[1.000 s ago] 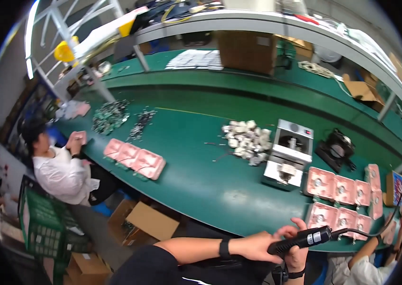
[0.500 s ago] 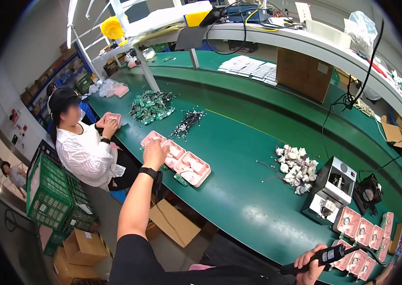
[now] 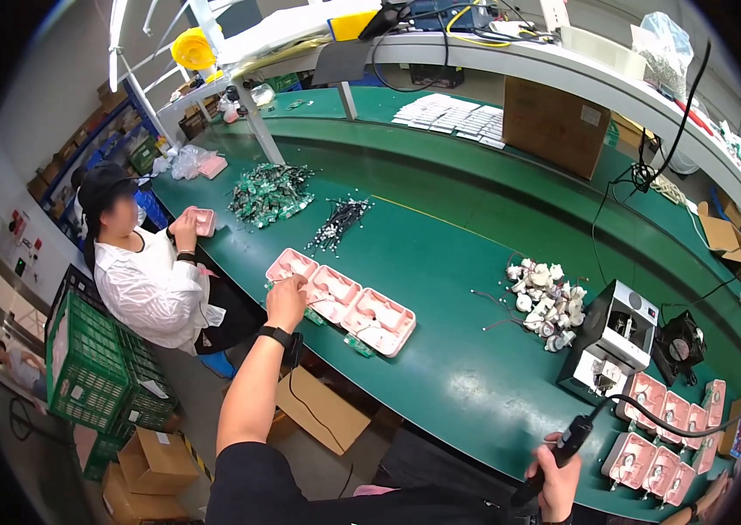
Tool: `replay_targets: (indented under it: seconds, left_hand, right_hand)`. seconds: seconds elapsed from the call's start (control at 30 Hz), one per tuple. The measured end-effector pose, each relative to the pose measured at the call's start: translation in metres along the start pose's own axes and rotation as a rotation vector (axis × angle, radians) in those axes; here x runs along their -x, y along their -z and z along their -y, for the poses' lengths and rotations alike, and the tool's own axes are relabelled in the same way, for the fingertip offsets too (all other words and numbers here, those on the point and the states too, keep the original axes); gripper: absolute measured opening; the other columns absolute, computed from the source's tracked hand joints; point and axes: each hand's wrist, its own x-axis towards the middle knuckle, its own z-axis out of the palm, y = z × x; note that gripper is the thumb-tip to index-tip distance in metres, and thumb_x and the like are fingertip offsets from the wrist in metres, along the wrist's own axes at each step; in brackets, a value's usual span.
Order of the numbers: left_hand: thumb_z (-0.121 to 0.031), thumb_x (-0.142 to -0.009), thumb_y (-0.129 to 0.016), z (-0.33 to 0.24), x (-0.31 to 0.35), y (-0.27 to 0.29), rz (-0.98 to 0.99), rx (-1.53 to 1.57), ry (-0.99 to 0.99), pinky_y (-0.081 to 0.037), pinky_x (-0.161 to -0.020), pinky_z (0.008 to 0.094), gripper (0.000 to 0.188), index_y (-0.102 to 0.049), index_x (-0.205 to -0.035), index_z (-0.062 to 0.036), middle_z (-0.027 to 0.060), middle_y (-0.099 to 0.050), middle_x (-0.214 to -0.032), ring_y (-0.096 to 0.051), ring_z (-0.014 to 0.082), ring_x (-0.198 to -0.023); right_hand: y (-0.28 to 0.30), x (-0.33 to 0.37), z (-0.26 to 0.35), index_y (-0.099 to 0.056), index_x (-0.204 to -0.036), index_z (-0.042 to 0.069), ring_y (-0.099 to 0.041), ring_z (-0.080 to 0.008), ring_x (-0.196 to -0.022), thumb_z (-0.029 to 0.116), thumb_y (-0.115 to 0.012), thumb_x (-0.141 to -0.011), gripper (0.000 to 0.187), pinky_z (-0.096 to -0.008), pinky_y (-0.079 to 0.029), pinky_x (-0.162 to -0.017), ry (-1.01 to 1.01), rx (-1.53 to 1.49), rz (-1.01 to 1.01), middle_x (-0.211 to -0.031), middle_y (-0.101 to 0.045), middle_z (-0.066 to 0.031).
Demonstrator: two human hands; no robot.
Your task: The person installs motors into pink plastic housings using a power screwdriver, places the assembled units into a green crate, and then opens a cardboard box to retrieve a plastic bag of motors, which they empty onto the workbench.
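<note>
Three open pink plastic cases stand in a row along the near edge of the green table: a left case (image 3: 292,262), a middle case (image 3: 334,287) and a right case (image 3: 379,322). Small green circuit boards (image 3: 358,345) hang on wires at their near side. My left hand (image 3: 286,304) is closed at the near rim between the left and middle cases; its fingertips are partly hidden. In a fist, my right hand (image 3: 557,481) grips a black electric screwdriver (image 3: 572,440), held upright at a tilt above the near edge, its cord running right.
Behind the cases lie a heap of circuit boards (image 3: 270,194) and black wires with white plugs (image 3: 341,224). To the right are white motor-like parts (image 3: 547,297), a grey machine (image 3: 611,341) and more pink cases (image 3: 631,459). A co-worker (image 3: 147,284) at left holds a pink case.
The row of pink cases has slid to the right along the edge, with my left hand against it. My right hand has swung the screwdriver from nearly level to upright and moved slightly left.
</note>
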Motion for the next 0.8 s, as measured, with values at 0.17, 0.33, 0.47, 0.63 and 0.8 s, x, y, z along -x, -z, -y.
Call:
replay_targets:
  seconds: [0.17, 0.33, 0.47, 0.63, 0.8]
  left_hand:
    - [-0.007, -0.075, -0.069, -0.063, 0.036, 0.003, 0.107, 0.222, -0.086, -0.051, -0.073, 0.0374, 0.024, -0.066, -0.098, -0.0039, 0.0117, -0.068, -0.087, -0.065, 0.0277, -0.082]
    - [-0.009, -0.075, -0.072, -0.134, 0.082, 0.012, 0.14, 0.268, -0.353, -0.05, -0.073, 0.0361, 0.027, -0.064, -0.1, -0.0031, 0.0115, -0.066, -0.088, -0.063, 0.0278, -0.082]
    - [-0.011, -0.076, -0.073, -0.189, 0.115, 0.0, 0.191, 0.315, -0.44, -0.048, -0.073, 0.0369, 0.028, -0.063, -0.101, -0.0031, 0.0114, -0.064, -0.089, -0.062, 0.0282, -0.082]
    - [-0.013, -0.075, -0.074, -0.242, 0.153, -0.011, 0.201, 0.394, -0.555, -0.047, -0.073, 0.0371, 0.029, -0.064, -0.101, -0.0043, 0.01, -0.064, -0.09, -0.061, 0.0277, -0.081]
    - [-0.016, -0.075, -0.075, -0.27, 0.174, -0.012, 0.261, 0.424, -0.596, -0.047, -0.074, 0.0369, 0.029, -0.064, -0.1, -0.0061, 0.0087, -0.064, -0.091, -0.061, 0.0271, -0.082]
  right_hand:
    - [-0.006, -0.002, 0.0, -0.057, -0.106, -0.001, -0.054, -0.011, -0.051, 0.01, -0.071, -0.08, 0.031, -0.025, -0.044, -0.049, -0.075, 0.223, 0.014, -0.066, -0.056, -0.0018]
    - [-0.006, -0.007, 0.009, -0.058, -0.109, -0.001, -0.054, -0.0094, -0.052, 0.011, -0.072, -0.08, 0.034, -0.0244, -0.044, -0.05, -0.107, 0.258, -0.079, -0.07, -0.058, -0.0018]
    - [0.021, -0.01, 0.013, -0.057, -0.109, -0.001, -0.055, -0.009, -0.054, 0.01, -0.071, -0.081, 0.034, -0.0247, -0.045, -0.051, -0.069, 0.234, -0.079, -0.078, -0.06, -0.0034]
    - [0.054, 0.001, 0.014, -0.057, -0.109, -0.002, -0.055, -0.0088, -0.055, 0.01, -0.071, -0.081, 0.033, -0.0245, -0.045, -0.052, -0.051, 0.168, -0.205, -0.083, -0.061, -0.0045]
    - [0.074, 0.009, 0.014, -0.057, -0.105, -0.002, -0.054, -0.0086, -0.055, 0.009, -0.071, -0.081, 0.03, -0.0241, -0.045, -0.052, -0.055, 0.179, -0.25, -0.086, -0.063, -0.0052]
